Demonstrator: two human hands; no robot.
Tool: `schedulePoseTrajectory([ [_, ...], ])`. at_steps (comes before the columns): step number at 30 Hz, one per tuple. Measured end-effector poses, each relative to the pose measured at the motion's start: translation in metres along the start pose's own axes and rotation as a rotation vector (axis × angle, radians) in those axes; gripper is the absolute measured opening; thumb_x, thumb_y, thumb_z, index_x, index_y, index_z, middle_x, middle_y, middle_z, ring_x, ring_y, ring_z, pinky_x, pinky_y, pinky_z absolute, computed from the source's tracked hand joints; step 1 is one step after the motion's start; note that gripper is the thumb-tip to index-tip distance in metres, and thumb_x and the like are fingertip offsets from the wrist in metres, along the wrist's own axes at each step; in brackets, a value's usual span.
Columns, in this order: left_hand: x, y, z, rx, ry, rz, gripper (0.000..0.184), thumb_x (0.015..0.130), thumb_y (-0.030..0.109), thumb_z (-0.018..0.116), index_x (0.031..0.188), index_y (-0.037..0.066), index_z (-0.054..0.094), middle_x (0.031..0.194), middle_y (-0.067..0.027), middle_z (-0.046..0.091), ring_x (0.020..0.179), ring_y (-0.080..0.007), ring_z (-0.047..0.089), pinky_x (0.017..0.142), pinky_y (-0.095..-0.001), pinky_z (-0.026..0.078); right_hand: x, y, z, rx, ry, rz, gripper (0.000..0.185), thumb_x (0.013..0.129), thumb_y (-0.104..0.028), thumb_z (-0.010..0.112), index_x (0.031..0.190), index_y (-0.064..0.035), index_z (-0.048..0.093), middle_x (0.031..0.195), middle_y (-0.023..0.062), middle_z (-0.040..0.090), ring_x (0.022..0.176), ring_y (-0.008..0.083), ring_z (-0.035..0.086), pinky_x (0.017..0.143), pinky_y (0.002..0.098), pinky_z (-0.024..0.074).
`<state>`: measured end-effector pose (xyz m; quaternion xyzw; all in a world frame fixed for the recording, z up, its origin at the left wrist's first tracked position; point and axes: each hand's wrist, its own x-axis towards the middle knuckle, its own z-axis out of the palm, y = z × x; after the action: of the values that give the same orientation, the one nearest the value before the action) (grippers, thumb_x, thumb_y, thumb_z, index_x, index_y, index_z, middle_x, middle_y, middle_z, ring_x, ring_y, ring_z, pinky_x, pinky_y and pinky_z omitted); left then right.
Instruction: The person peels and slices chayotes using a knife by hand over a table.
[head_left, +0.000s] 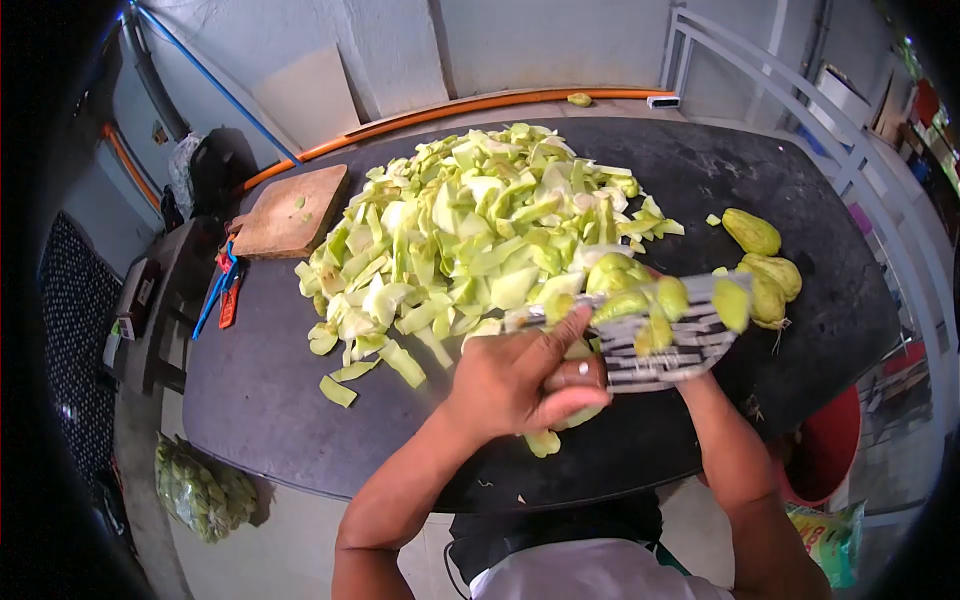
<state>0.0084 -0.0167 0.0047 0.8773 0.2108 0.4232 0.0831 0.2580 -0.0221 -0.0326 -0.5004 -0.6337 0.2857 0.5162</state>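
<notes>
Many flat, pale-green cut vegetable pieces (450, 230) are heaped across the middle of a dark, round-cornered table (270, 390), with a few strays at the heap's near left edge. At the near side, the left hand (505, 372) is closed around a brown handle (588, 373) with its index finger stretched forward; from the handle a broad, greyish metal blade (685, 362), streaked light and dark and blurred, extends to the right. Several rounded yellow-green chunks (732, 305) show against the blade and along its upper edge; whether they rest on it or are just above it, I cannot tell. Most of the right hand (697, 388) is covered by the blade, so its grip cannot be told. Just right of the blade, three whole yellow-green, pear-shaped vegetables (752, 232) lie close together on the table. At the far left corner is a thick, light-brown wooden board (292, 212), with a blue-and-red tool (222, 290) near it at the table's edge. On the floor, a clear plastic bag of green contents (203, 490) sits at left, and a red bucket (835, 445) stands at right.
</notes>
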Motion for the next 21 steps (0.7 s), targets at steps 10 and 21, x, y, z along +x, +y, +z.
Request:
schedulePoseTrajectory([
  [10, -0.015, -0.042, -0.01, -0.119, -0.02, -0.501, 0.059, 0.091, 0.044, 0.073, 0.131, 0.002, 0.064, 0.091, -0.012, 0.077, 0.071, -0.025, 0.074, 0.066, -0.034, 0.057, 0.003, -0.023, -0.012, 0.259, -0.129, -0.062, 0.081, 0.076, -0.058, 0.081, 0.127, 0.0021, 0.061, 0.107, 0.0093, 0.068, 0.099, 0.0164, 0.064, 0.089, 0.0311, 0.0516],
  [21, -0.003, -0.028, 0.005, -0.192, 0.055, -0.801, 0.053, 0.096, 0.043, 0.07, 0.125, -0.002, 0.068, 0.066, -0.013, 0.067, 0.057, -0.0156, 0.061, 0.058, -0.0332, 0.05, 0.015, -0.041, -0.022, -0.488, -0.22, 0.232, 0.078, 0.071, -0.064, 0.082, 0.117, -0.002, 0.07, 0.105, 0.0215, 0.073, 0.103, 0.0346, 0.07, 0.09, 0.0385, 0.0538],
])
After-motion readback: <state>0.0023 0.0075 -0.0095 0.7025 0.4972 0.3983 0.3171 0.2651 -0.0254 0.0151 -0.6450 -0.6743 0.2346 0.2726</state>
